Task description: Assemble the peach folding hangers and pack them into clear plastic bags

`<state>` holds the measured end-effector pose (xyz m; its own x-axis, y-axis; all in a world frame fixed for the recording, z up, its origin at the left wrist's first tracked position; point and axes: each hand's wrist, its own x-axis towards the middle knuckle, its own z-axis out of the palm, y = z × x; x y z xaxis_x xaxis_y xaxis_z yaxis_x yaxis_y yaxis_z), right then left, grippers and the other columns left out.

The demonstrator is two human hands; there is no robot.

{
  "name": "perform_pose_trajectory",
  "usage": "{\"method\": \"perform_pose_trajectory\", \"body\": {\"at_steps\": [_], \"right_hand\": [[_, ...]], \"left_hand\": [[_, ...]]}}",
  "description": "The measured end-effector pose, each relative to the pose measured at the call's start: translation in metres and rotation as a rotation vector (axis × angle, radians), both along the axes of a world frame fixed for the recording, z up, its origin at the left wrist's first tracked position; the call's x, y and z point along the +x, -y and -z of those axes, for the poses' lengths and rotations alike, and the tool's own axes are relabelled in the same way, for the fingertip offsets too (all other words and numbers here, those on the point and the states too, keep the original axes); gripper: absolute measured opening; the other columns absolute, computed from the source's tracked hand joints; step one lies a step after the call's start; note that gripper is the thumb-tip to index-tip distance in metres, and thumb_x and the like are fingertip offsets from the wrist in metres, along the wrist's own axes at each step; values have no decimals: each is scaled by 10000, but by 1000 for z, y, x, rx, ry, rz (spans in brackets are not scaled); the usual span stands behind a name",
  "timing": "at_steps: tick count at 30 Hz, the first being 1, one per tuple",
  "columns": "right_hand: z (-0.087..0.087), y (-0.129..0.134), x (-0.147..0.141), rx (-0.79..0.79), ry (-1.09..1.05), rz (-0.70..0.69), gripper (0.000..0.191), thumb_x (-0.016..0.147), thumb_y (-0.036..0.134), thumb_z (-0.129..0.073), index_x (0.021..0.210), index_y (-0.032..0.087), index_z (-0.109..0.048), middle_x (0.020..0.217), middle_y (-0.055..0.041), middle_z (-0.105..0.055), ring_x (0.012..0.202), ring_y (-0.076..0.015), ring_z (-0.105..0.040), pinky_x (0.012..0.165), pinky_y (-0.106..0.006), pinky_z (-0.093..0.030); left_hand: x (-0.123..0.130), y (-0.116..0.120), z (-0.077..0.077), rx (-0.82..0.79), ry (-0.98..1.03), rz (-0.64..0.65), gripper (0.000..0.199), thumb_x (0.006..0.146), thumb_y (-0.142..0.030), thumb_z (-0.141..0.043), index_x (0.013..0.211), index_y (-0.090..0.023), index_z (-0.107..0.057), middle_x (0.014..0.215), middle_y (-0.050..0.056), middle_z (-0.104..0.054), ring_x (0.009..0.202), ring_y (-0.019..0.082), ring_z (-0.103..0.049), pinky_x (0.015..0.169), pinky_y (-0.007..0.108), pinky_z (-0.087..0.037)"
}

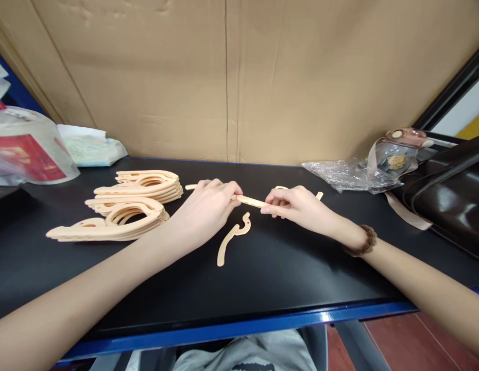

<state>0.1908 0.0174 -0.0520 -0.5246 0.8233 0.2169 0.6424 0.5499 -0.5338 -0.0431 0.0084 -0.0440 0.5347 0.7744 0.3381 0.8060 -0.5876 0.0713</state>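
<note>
Over the middle of the table, a beige plastic piece of a folding hanger (252, 201) spans both hands. My left hand (214, 203) pinches its left end, fingers closed. Thumb and fingers of my right hand (288, 202) grip the right end. Below them lies a loose beige hook piece (234, 238) with a curved arm. Another beige strip (191, 187) shows behind my left hand, partly covered. Past my right hand, the tip of a further beige piece (319, 196) peeks out. To the left stand two stacks of folded beige hangers, a front stack (123, 221) and a back stack (147, 185).
The black tabletop (286, 278) has a blue front edge. A cardboard wall (166, 77) closes off the back. At left are a roll of clear tape (34, 147) and a tissue pack (92, 147). At right are clear plastic wrap (343, 172), a strapped bottle (396, 157) and a black bag (451, 190).
</note>
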Motion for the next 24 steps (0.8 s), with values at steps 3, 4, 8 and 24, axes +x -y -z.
{"method": "perform_pose_trajectory", "body": {"at_steps": [3, 4, 8, 24], "right_hand": [[-2, -4, 6, 7, 57, -27, 316, 862, 528, -597, 870, 219, -660, 736, 16, -692, 686, -145, -629, 647, -258, -400], [-3, -6, 7, 16, 73, -31, 312, 858, 528, -603, 881, 222, -660, 739, 19, -697, 685, -145, -628, 649, -259, -397], [-4, -11, 12, 66, 126, -37, 279, 871, 494, -606, 890, 219, -648, 738, 27, -713, 693, -147, -615, 662, -263, -381], [2, -8, 3, 302, 290, 67, 503, 787, 685, -565, 735, 185, -569, 778, -13, -624, 751, -181, -578, 782, -340, -374]], "left_hand": [[-5, -7, 4, 22, 29, -22, 216, 935, -165, -387, 916, -176, -602, 1003, 71, -665, 1003, 259, -557, 902, 441, -431], [-6, -9, 5, 24, 52, -20, 214, 924, -154, -397, 919, -177, -609, 1058, 79, -652, 1060, 265, -538, 930, 448, -424], [-7, -9, 8, 39, 148, -8, 267, 922, -146, -360, 905, -193, -622, 1260, 97, -552, 1298, 288, -385, 1038, 485, -362], [4, 3, 2, -187, 375, -106, 479, 813, -519, -608, 1162, -240, -434, 1132, 79, -631, 981, 291, -656, 744, 392, -508]]}}
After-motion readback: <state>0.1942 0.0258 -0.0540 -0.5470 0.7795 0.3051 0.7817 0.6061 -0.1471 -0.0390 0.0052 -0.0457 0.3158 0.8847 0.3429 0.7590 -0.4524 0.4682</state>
